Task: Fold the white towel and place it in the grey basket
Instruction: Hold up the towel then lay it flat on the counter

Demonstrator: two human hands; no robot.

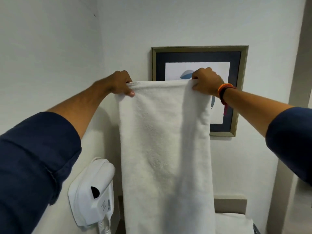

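Note:
The white towel (164, 149) hangs full length in front of me, held up high against the wall. My left hand (120, 84) pinches its top left corner. My right hand (206, 81), with an orange and red wrist band, grips the top right corner. The top edge is stretched level between both hands. The towel's lower end runs out of the bottom of the view. At the bottom right a sliver of dark mesh (256, 229) shows, possibly the grey basket; most of it is hidden.
A framed picture (239, 92) hangs on the wall behind the towel. A white wall-mounted hair dryer (93, 191) sits at lower left. Another white cloth (233, 223) lies at the bottom right below a beige ledge (230, 204). A wall corner stands at the right.

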